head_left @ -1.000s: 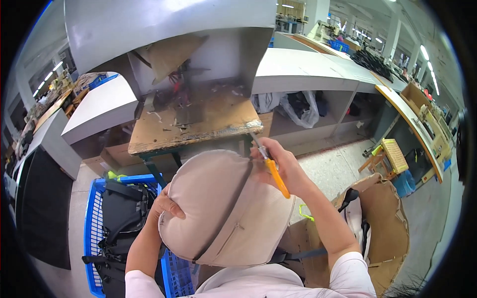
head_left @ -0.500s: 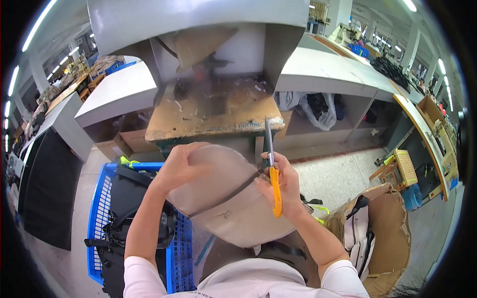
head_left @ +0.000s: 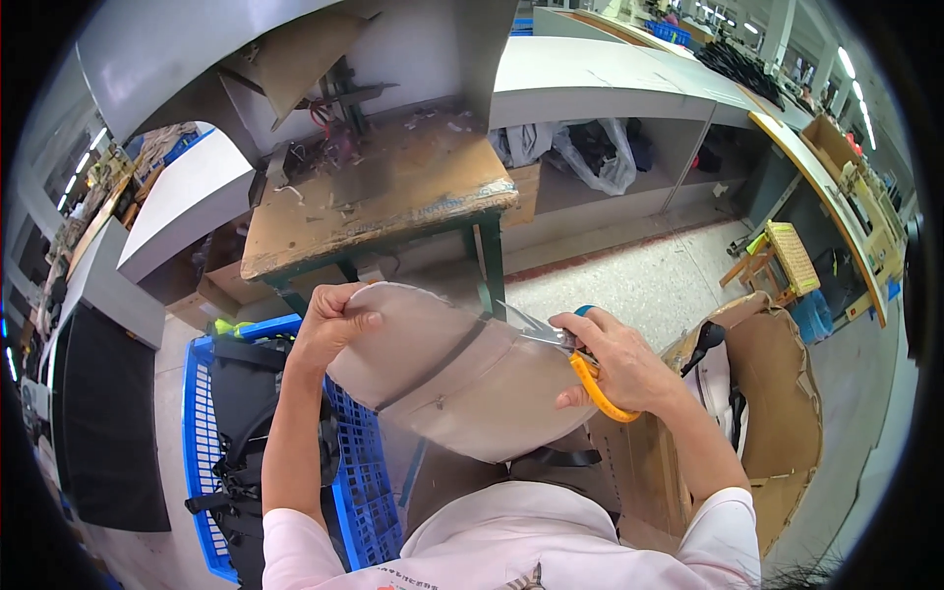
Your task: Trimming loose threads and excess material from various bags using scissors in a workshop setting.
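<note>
A rounded beige fabric panel (head_left: 472,393) lies over my lap, with a dark narrow strap (head_left: 425,372) running slantwise across it. My left hand (head_left: 332,326) pinches its upper left edge between thumb and fingers. Scissors with orange handles (head_left: 602,395) are gripped in my right hand (head_left: 629,359). Their blades point up and to the left, at the panel's upper right edge near the strap's end. Whether they touch the fabric, I cannot tell.
Ahead stands a worn wooden table (head_left: 383,202) under a grey metal hood (head_left: 285,49), scraps scattered on it. A blue crate (head_left: 364,472) of black bags is on the left. An open cardboard box (head_left: 782,423) with pale pieces stands right, beyond it a stool (head_left: 792,261).
The scissors have swung from upright to pointing left, gripped by their handles. My right hand has left the panel and shifted right. The view has turned right; my left hand still holds the panel.
</note>
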A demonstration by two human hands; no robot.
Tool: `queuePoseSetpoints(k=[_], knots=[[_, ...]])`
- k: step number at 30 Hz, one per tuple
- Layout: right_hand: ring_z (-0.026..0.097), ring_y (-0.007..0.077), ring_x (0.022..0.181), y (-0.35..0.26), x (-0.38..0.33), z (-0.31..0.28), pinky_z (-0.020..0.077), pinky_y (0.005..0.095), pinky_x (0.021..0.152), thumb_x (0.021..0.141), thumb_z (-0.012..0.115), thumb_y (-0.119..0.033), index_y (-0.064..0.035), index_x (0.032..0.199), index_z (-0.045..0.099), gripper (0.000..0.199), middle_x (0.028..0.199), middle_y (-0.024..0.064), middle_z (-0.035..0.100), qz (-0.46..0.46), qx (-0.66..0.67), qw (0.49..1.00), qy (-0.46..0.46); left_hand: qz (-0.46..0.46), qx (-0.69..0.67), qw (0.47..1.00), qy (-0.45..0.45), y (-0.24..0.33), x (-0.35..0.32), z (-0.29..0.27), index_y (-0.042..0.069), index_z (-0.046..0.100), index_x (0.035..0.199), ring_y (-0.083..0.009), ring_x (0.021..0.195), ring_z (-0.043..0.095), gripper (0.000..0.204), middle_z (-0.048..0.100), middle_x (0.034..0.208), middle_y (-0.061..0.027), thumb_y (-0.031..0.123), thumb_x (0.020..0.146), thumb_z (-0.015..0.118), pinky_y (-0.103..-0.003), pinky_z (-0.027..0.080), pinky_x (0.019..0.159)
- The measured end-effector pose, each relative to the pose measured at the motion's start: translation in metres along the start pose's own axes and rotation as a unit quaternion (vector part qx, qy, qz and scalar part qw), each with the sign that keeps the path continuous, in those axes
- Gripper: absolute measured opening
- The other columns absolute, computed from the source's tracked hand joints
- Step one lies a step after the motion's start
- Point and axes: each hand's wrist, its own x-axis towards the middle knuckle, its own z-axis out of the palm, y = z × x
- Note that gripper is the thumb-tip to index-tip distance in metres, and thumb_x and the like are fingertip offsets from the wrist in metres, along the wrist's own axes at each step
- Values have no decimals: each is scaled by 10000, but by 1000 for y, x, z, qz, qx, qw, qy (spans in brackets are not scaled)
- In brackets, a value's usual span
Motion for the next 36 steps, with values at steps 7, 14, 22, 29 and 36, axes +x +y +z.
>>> queuePoseSetpoints(k=[7,14,22,29,36], knots=[[528,285,798,5,8,-7,437,376,693,567,686,-569,-96,1143,481,773,860,104,517,-60,-110,992,-13,30,14,999,-20,6,-4,4,6,639,780,-44,643,465,202,541,672,56,131,665,749,-190,381,608],[531,264,764,3,18,-6,436,365,662,603,669,-553,-100,1109,500,700,819,91,536,-125,-116,985,-7,37,13,999,-19,3,-8,2,13,629,751,-49,650,452,191,519,673,55,131,661,749,-193,360,595],[552,278,668,1,21,6,461,357,583,728,635,-461,-33,1008,499,529,717,136,539,-169,-104,980,15,31,-11,999,1,2,-11,2,20,644,777,-46,644,467,183,545,684,56,126,670,748,-189,377,603],[506,239,547,8,21,21,429,328,501,681,678,-452,-60,974,508,518,661,81,507,-186,-118,973,66,18,-22,999,16,1,-13,1,17,646,799,-46,651,477,192,552,694,58,115,669,748,-187,390,623],[542,223,604,15,20,15,455,283,563,683,705,-428,-38,1080,488,597,717,88,544,-124,53,988,79,16,-29,999,6,-4,-15,-4,13,634,776,-46,649,468,185,539,683,55,117,668,742,-186,374,608]])
